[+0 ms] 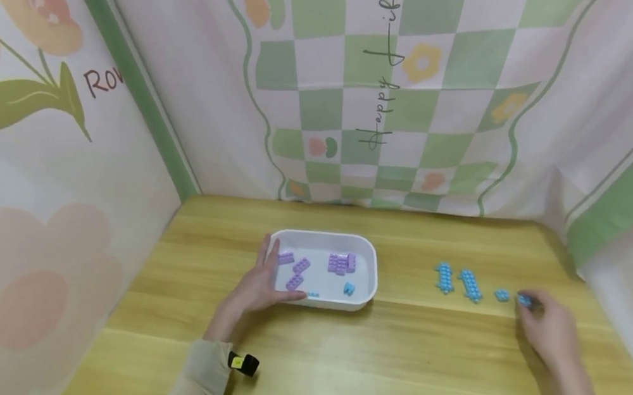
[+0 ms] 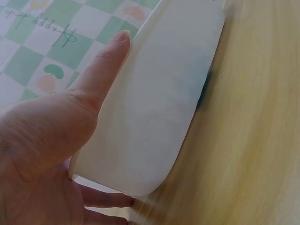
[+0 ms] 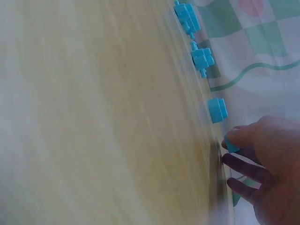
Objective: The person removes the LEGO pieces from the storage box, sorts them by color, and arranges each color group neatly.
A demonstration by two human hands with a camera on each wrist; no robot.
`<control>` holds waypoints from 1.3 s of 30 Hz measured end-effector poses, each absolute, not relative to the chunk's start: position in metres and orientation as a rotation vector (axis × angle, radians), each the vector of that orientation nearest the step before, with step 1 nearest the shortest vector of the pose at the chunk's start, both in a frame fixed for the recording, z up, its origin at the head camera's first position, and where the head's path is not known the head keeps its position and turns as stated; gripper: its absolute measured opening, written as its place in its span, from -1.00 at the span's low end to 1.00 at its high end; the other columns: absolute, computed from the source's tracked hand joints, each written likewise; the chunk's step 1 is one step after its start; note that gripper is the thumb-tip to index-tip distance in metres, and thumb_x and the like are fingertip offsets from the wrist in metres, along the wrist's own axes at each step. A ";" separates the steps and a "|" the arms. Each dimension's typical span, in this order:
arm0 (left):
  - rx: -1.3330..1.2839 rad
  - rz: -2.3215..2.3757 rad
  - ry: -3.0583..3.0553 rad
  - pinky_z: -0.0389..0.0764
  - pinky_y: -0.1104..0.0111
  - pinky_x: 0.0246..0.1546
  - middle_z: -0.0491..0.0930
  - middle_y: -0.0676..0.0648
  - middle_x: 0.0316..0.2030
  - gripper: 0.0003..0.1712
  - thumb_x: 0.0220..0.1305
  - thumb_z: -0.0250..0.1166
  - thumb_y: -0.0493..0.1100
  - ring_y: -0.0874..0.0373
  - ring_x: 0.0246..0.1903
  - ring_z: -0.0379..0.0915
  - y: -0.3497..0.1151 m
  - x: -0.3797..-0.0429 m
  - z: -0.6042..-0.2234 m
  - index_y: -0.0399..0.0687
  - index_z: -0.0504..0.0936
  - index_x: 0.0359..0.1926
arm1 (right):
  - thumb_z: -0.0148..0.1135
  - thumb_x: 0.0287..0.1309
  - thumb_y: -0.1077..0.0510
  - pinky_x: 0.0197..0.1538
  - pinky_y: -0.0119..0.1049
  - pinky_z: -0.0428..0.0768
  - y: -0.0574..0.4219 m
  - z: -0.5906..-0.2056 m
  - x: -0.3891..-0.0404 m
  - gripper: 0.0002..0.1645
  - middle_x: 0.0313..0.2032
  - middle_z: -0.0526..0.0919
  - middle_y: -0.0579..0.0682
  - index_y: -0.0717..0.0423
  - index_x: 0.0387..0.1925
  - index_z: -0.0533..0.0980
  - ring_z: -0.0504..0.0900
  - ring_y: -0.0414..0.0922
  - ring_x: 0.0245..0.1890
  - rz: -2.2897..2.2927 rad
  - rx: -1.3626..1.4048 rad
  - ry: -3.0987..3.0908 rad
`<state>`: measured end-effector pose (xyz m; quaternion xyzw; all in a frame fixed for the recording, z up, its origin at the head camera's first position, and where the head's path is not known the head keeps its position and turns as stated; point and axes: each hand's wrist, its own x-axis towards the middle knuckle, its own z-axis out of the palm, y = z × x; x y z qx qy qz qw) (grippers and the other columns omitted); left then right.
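My left hand spreads around the left end of a white plastic tray, its thumb lying along the front rim and its straight fingers against the left side. Close up in the left wrist view, the thumb stretches straight along the tray's upper edge. Far to the right, my right hand pinches a small blue building brick between thumb and fingertips, low over the table. Just left of it sits another small blue brick. Two longer studded blue pieces lie farther left.
Inside the tray are several purple building bricks and a small blue brick. More blue studs show beside my left thumb. The wooden table ends at a printed curtain behind, with hanging cloth on both sides.
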<state>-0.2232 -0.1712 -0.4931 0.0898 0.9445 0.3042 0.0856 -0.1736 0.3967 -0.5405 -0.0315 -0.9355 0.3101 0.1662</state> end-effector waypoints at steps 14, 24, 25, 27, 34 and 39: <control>0.267 0.896 2.827 0.81 -0.07 0.14 -0.52 -0.20 0.81 0.67 0.09 0.64 0.44 -0.33 0.16 0.66 -0.172 -0.222 -0.496 0.00 -0.32 0.82 | 0.21 0.48 0.38 0.26 0.72 0.35 0.399 -0.543 -0.176 -0.53 0.25 0.47 0.72 0.56 0.31 0.46 0.41 0.69 0.22 0.914 0.013 -2.767; 0.275 0.883 2.834 0.83 0.04 -0.02 -0.53 -0.21 0.80 0.68 0.09 0.64 0.42 -0.18 -0.03 0.69 -0.171 -0.224 -0.493 -0.01 -0.33 0.82 | 0.34 0.37 0.40 0.25 0.71 0.35 0.355 -0.500 -0.187 -0.10 0.41 0.36 0.68 0.38 0.64 0.20 0.39 0.63 0.25 0.881 0.174 -2.599; 0.276 0.878 2.837 0.83 0.04 -0.01 -0.53 -0.22 0.80 0.68 0.09 0.65 0.42 -0.20 -0.01 0.69 -0.171 -0.224 -0.494 -0.01 -0.33 0.82 | 0.37 0.32 0.42 0.24 0.69 0.38 0.348 -0.495 -0.189 -0.09 0.40 0.39 0.66 0.38 0.62 0.24 0.42 0.60 0.24 0.871 0.206 -2.572; 0.280 0.872 2.839 0.83 0.02 0.02 -0.52 -0.22 0.80 0.68 0.09 0.65 0.42 -0.24 0.04 0.69 -0.171 -0.225 -0.494 -0.01 -0.33 0.82 | 0.40 0.25 0.46 0.25 0.68 0.39 0.330 -0.485 -0.191 -0.10 0.38 0.43 0.63 0.37 0.58 0.30 0.44 0.59 0.25 0.867 0.270 -2.534; 0.278 0.877 2.833 0.83 -0.01 0.05 -0.54 -0.21 0.80 0.69 0.09 0.64 0.43 -0.22 0.04 0.69 -0.172 -0.225 -0.493 -0.01 -0.34 0.81 | 0.51 0.20 0.44 0.29 0.43 0.63 0.243 -0.457 -0.195 -0.35 0.27 0.69 0.35 0.27 0.33 0.58 0.66 0.38 0.25 0.887 0.564 -2.502; 0.280 0.882 2.820 0.81 -0.06 0.14 -0.56 -0.16 0.80 0.69 0.09 0.63 0.45 -0.30 0.14 0.67 -0.171 -0.225 -0.493 0.00 -0.35 0.81 | 0.56 0.18 0.42 0.26 0.26 0.77 0.186 -0.447 -0.205 -0.48 0.17 0.80 0.25 0.25 0.19 0.70 0.77 0.26 0.18 0.894 0.884 -2.590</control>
